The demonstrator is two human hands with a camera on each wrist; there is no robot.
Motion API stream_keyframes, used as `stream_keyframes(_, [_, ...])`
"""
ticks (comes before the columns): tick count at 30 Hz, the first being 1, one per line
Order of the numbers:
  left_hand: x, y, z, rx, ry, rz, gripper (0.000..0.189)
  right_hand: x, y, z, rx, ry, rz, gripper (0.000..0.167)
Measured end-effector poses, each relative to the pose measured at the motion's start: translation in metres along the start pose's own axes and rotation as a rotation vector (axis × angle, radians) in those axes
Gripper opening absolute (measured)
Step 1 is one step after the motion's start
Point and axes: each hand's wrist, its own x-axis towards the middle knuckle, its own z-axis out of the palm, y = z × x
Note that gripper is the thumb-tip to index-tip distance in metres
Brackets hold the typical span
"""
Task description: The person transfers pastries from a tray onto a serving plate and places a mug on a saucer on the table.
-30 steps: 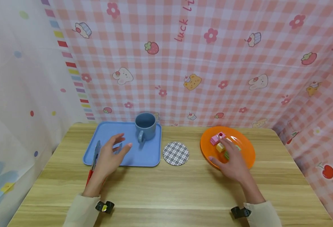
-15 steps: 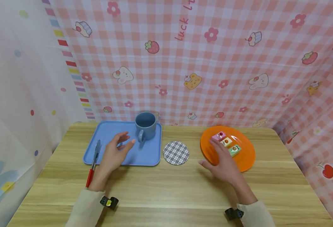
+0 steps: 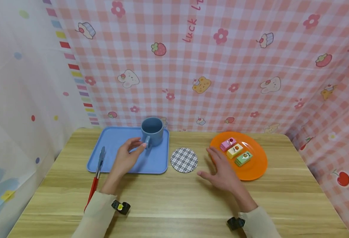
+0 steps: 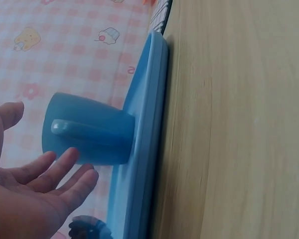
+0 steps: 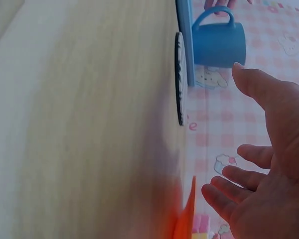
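Observation:
A blue mug point(image 3: 152, 132) stands upright on the right part of the light blue tray point(image 3: 115, 137), its handle turned toward the front. My left hand point(image 3: 128, 157) is over the tray, thumb and fingers spread loosely, fingertips close by the mug's handle point(image 4: 65, 127). Nothing is between those fingers. My right hand point(image 3: 223, 172) hovers at the left rim of the orange plate point(image 3: 257, 158), fingers apart and holding nothing. To its left lies a round checked coaster point(image 3: 184, 160).
On the plate sit three small toy cake blocks: pink point(image 3: 228, 144), yellow point(image 3: 235, 150) and green point(image 3: 244, 158). Red-handled metal tongs point(image 3: 94, 188) lie across the tray's left front edge, partly hidden by the left arm. A checked curtain point(image 3: 174, 66) hangs behind the table.
My left hand has moved right, toward the mug handle. My right hand has moved left from over the plate toward the coaster, uncovering the three cake blocks.

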Motion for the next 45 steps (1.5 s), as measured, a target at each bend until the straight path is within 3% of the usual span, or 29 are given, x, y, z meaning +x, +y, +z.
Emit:
stream_keyframes(13, [0.01, -0.003, 0.013, -0.023, -0.018, -0.047, 0.058, 0.011, -0.014, 0.017, 0.029, -0.077, 0.017, 0.098])
stream_keyframes(18, [0.012, 0.0, 0.016, -0.076, -0.014, -0.055, 0.059, 0.016, -0.021, 0.024, 0.037, -0.107, 0.046, 0.1])
stream_keyframes(27, [0.017, 0.003, 0.023, -0.173, 0.016, -0.136, 0.049, 0.026, -0.028, 0.031, 0.02, -0.138, 0.049, 0.1])
stream_keyframes(36, [0.02, 0.003, 0.029, -0.15, 0.062, -0.157, 0.038, 0.03, -0.031, 0.035, -0.034, -0.124, 0.043, 0.095])
stream_keyframes(45, [0.022, 0.006, 0.031, -0.106, 0.014, -0.14, 0.04, 0.033, -0.029, 0.035, -0.041, -0.124, 0.065, 0.09])
